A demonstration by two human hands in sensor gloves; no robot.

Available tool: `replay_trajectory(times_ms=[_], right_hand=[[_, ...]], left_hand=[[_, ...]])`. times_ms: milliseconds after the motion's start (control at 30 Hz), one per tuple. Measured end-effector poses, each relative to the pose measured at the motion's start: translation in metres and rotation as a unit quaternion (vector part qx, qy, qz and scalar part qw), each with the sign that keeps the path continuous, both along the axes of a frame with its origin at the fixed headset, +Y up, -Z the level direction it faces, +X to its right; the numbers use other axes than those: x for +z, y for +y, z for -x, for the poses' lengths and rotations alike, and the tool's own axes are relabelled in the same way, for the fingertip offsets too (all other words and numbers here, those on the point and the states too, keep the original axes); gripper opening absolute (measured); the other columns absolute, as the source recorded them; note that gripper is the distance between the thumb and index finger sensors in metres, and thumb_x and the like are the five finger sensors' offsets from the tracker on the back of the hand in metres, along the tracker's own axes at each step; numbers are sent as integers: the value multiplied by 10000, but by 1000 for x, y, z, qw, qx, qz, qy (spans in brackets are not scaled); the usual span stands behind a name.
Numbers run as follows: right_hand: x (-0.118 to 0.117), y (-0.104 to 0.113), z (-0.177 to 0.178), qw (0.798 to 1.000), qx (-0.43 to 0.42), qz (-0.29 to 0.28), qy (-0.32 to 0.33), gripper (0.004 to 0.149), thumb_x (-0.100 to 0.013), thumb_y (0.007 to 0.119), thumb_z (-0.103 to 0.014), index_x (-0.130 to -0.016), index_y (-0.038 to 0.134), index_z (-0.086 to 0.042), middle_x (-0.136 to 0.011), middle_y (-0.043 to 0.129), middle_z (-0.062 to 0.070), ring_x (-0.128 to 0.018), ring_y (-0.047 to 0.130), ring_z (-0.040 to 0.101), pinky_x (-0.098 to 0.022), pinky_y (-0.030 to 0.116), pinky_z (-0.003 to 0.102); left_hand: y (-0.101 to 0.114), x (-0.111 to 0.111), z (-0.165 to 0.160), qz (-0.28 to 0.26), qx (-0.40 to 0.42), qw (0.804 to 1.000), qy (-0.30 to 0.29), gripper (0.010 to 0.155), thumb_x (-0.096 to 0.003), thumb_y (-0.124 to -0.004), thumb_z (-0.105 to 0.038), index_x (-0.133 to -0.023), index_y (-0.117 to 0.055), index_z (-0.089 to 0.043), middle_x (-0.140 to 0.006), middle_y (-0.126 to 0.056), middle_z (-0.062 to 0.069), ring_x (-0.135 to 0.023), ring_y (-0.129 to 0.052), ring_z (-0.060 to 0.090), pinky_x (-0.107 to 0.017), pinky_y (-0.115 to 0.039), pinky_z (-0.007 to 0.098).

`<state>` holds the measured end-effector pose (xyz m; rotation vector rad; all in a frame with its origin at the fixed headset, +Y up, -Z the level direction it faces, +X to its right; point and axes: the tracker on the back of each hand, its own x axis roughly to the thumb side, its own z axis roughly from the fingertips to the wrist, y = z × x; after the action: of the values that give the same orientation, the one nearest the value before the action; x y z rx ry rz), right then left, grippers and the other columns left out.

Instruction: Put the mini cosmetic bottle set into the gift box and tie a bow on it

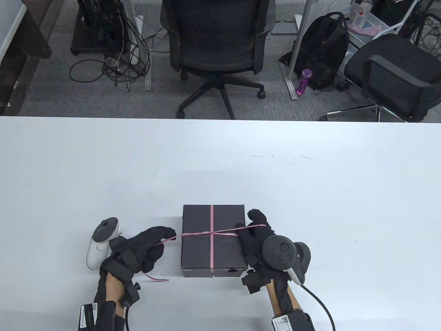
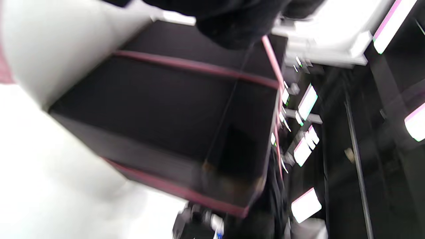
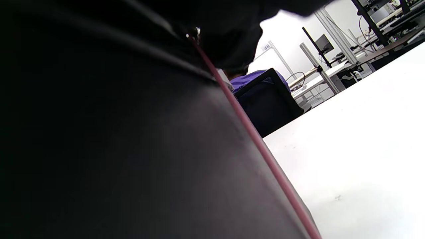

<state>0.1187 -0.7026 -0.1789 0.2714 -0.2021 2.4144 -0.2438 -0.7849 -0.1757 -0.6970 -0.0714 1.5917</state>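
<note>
The black gift box [image 1: 213, 239] sits closed near the front edge of the white table [image 1: 220, 162], its long axis running away from the person, with a pink ribbon [image 1: 211, 238] crossed on its lid. The left hand [image 1: 143, 250] pinches one ribbon end just left of the box, and the right hand [image 1: 256, 234] curls round the other at the box's right side. Both strands look taut, I'd say to cinch the crossing before any bow is made.

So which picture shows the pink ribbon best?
The table view: the ribbon crosses on the box, both hands pulling its ends. The left wrist view shows blurry bands around the box; the right wrist view shows just one strand.
</note>
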Motion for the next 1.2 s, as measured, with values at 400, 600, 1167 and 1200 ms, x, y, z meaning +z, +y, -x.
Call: replay_trajectory(times_ms=[400, 600, 1167, 1200], right_hand=[[6, 6, 7, 998, 55, -31, -30, 622, -616, 697, -319, -999, 552, 149, -631, 847, 152, -136, 846, 37, -83, 811, 221], [10, 9, 12, 995, 84, -48, -33, 656, -616, 700, -314, -1015, 504, 169, -637, 842, 149, -135, 843, 37, -81, 808, 221], [36, 47, 45, 957, 200, -183, 103, 609, -616, 536, -191, -1108, 189, -283, -861, 729, 206, -203, 841, 60, -148, 807, 245], [37, 49, 47, 959, 191, -182, 105, 594, -614, 534, -189, -1109, 219, -286, -859, 734, 199, -205, 842, 62, -150, 808, 247]], left_hand=[[44, -1, -18, -110, -261, 949, -138, 454, -381, -915, -544, -747, -1002, -288, -400, -1037, -101, -80, -897, 47, -113, -878, 290], [34, -2, -44, -128, 43, 975, -176, 492, -427, -764, -597, -680, -1063, -298, -337, -1054, -124, -51, -913, 53, -85, -891, 295], [118, -7, -111, -229, -360, 903, 57, 541, -618, -592, -536, -1106, -582, -303, -497, -991, -74, -131, -872, 27, -134, -846, 272], [120, -6, -117, -240, -395, 885, 51, 545, -615, -615, -538, -1109, -568, -312, -494, -988, -87, -130, -870, 17, -132, -842, 261]])
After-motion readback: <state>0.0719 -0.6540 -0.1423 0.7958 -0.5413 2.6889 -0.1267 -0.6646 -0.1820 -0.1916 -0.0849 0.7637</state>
